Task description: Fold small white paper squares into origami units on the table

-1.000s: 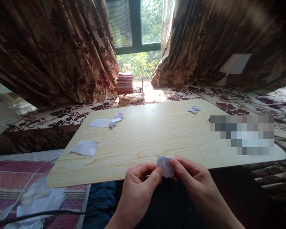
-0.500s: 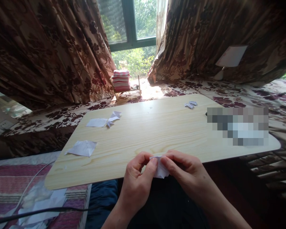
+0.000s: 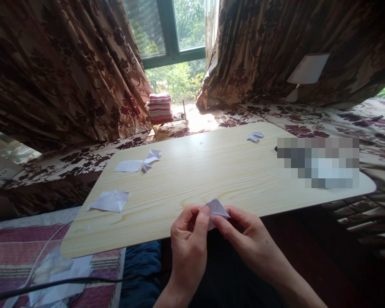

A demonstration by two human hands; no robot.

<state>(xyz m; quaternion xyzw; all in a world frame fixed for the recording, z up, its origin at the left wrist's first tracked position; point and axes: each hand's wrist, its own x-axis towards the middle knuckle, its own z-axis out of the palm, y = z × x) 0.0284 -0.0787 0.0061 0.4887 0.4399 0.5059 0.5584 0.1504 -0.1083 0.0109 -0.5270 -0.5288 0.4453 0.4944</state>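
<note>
Left hand [image 3: 188, 233] and right hand [image 3: 244, 235] both pinch a small folded white paper [image 3: 215, 208] between closed fingers [image 3: 204, 216]. The paper sits just above the near edge of the desk [image 3: 211, 171]. A creased paper sheet [image 3: 109, 200] lies flat at the desk's left side, well apart from both hands.

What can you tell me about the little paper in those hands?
The folded paper is small, white with a faint lilac cast, creased into a pointed shape with its tip upward. It looks thin, like ordinary sheet paper. The left hand pinches its left side, the right hand its lower right edge. It is held just at the near edge of the wooden table.
</note>
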